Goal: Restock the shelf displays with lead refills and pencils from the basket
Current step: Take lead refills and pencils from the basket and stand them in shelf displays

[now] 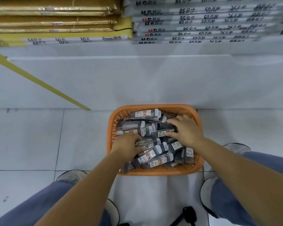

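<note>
Printed "M&G", "B5", "50", "26" on stacked clear-wrapped white paper packs (203, 22); "30", "9mm" on flat white pack (88, 40); illegibly small on clear lead-refill cases (155, 160).

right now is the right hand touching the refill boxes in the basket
Touching. Head view: fingers of the right hand rest on the refill boxes in the basket.

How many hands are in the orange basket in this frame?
2. Left hand on the lead refill cases at the basket's left side; right hand on those at far right.
</note>
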Demonstrator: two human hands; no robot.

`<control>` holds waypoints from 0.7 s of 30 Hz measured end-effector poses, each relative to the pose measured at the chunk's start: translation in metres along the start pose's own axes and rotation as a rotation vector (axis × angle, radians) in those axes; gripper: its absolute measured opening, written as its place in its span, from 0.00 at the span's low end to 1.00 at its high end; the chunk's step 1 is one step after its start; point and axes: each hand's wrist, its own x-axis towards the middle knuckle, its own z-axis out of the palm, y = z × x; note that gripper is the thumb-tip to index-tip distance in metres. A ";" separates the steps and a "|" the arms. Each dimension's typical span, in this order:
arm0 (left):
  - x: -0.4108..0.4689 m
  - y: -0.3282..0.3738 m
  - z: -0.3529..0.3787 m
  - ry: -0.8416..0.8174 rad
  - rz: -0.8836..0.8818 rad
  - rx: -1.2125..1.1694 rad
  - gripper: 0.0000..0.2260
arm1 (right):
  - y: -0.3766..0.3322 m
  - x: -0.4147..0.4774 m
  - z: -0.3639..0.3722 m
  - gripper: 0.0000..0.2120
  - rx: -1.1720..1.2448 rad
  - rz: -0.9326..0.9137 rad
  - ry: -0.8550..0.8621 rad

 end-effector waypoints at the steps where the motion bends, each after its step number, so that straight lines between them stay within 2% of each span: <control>1: -0.002 -0.001 -0.001 0.001 -0.009 -0.035 0.14 | -0.001 0.000 -0.001 0.23 0.010 -0.007 0.013; 5: -0.013 -0.005 -0.007 -0.033 -0.077 -0.207 0.11 | -0.002 -0.002 -0.002 0.16 0.113 -0.008 0.030; 9: -0.024 -0.007 -0.011 -0.026 -0.116 -0.400 0.09 | -0.002 -0.006 -0.002 0.17 0.062 -0.011 -0.037; 11: -0.028 -0.008 -0.012 -0.002 -0.143 -0.527 0.08 | -0.004 -0.006 -0.003 0.14 0.047 -0.017 -0.036; 15: -0.034 -0.006 -0.008 -0.037 -0.272 -1.011 0.10 | -0.005 -0.009 -0.005 0.11 0.131 0.002 -0.032; 18: -0.037 -0.003 -0.010 -0.093 -0.344 -1.315 0.14 | -0.012 -0.015 -0.013 0.11 0.300 0.051 -0.062; 20: -0.040 0.001 -0.017 -0.123 -0.304 -1.439 0.15 | -0.022 -0.020 -0.029 0.08 0.499 0.073 -0.144; 21: -0.041 0.004 -0.022 -0.123 -0.271 -1.472 0.15 | -0.028 -0.024 -0.040 0.09 0.574 0.071 -0.167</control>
